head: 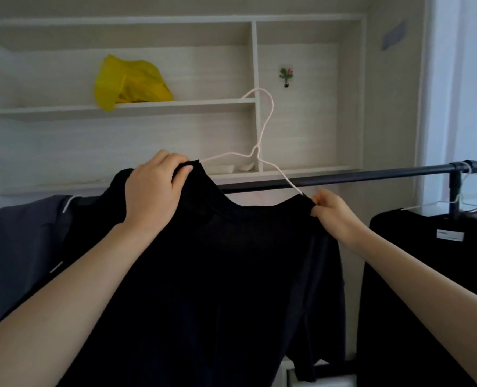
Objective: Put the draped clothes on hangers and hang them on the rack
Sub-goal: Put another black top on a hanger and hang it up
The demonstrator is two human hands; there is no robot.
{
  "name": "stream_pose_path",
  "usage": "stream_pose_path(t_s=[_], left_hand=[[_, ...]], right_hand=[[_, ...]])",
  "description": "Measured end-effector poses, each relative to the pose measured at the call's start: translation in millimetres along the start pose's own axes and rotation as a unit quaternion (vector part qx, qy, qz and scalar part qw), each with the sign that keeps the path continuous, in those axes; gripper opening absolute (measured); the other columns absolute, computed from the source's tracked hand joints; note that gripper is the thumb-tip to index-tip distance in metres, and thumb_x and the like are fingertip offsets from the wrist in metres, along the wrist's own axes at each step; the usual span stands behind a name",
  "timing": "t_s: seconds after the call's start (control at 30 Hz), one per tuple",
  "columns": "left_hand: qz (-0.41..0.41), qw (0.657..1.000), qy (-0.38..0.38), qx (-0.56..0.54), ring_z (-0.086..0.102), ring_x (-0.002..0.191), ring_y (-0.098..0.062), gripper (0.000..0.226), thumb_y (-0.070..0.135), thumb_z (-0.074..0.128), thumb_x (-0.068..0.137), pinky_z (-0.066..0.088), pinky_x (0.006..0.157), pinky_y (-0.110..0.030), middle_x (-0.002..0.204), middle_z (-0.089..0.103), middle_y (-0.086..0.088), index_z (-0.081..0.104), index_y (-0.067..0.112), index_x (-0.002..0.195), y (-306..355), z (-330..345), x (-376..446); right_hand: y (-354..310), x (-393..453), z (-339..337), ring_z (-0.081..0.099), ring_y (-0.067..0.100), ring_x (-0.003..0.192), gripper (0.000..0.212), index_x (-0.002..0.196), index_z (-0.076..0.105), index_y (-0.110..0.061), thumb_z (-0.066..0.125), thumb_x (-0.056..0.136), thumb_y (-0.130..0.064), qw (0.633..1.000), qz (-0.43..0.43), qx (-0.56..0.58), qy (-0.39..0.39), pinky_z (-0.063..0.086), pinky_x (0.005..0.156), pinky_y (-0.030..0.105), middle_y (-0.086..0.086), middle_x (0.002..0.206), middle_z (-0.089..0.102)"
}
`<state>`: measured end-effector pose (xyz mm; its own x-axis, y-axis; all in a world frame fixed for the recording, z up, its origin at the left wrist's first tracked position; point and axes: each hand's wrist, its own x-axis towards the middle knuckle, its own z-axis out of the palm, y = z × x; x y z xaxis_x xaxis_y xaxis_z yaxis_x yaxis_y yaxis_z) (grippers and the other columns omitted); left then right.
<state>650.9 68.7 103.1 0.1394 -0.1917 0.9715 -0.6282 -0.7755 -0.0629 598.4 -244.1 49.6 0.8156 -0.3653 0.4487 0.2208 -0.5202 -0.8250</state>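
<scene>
Head view, left to right. Far left: grey garment (16, 247) draped over the rack, a pale stripe visible on its edge, lying just beside the black top. Above it, on the middle board of the white wall shelf (175, 106), a crumpled yellow plastic bag (129, 82). Left hand (155, 188): fingers curled over the left shoulder of the black top (217, 289), thumb pressed against the neckline edge, fabric clamped between thumb and fingers. Black top hangs in front of the rack rail, body falling straight down out of frame; neckline dips in a curve between the two hands. A pale wire hanger (256, 141) rises from the neck opening, hook tilted and free in the air above the rail, not on it; its left arm goes into the cloth at the left hand, its right arm runs down to the right hand. Small flower-pattern wall hook (286, 75) on the shelf back panel, right compartment. Dark rack rail (371, 176) runs horizontally behind the hanger to an upright post at right. Right hand (333, 210): fingertips pinched together on the right shoulder of the top where the hanger arm enters. Far right: second black garment (427, 275) with a white label, on a white hanger (452, 202) whose hook sits at the rail end.
</scene>
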Motion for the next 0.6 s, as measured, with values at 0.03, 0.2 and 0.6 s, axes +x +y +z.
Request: stream_pose_path(t_s=[0.03, 0.2, 0.6], left_hand=[[0.008, 1.0, -0.006, 0.01, 0.063, 0.075, -0.024, 0.023, 0.033, 0.052, 0.097, 0.048, 0.06, -0.037, 0.092, 0.064, 0.001, 0.067, 0.016, 0.101, 6, 0, -3], [0.03, 0.999, -0.025, 0.026, 0.065, 0.072, -0.025, 0.022, 0.034, 0.053, 0.096, 0.049, 0.054, -0.038, 0.092, 0.066, 0.004, 0.067, 0.018, 0.1, 35, 3, -11], [0.024, 0.999, 0.007, -0.046, 0.061, 0.074, -0.025, 0.023, 0.024, 0.056, 0.096, 0.048, 0.063, -0.035, 0.085, 0.064, -0.005, 0.069, 0.008, 0.106, 182, 28, -21]], right_hand=[[1, -6, -5, 0.047, 0.019, 0.067, 0.019, 0.077, 0.048, -0.019, 0.049, 0.08, 0.0, 1.0, 0.008, 0.005, 0.002, 0.035, 0.059, 0.029, 0.003, 0.073, 0.052], [14, -28, -31, 0.056, 0.028, 0.08, 0.009, 0.074, 0.059, -0.018, 0.051, 0.073, -0.015, 1.0, 0.019, 0.011, -0.017, 0.046, 0.075, 0.039, 0.004, 0.076, 0.06], [44, -76, -172, 0.043, 0.01, 0.052, 0.036, 0.058, 0.051, -0.021, 0.056, 0.093, -0.02, 0.998, -0.038, -0.051, 0.014, 0.032, 0.054, 0.026, -0.007, 0.053, 0.045]])
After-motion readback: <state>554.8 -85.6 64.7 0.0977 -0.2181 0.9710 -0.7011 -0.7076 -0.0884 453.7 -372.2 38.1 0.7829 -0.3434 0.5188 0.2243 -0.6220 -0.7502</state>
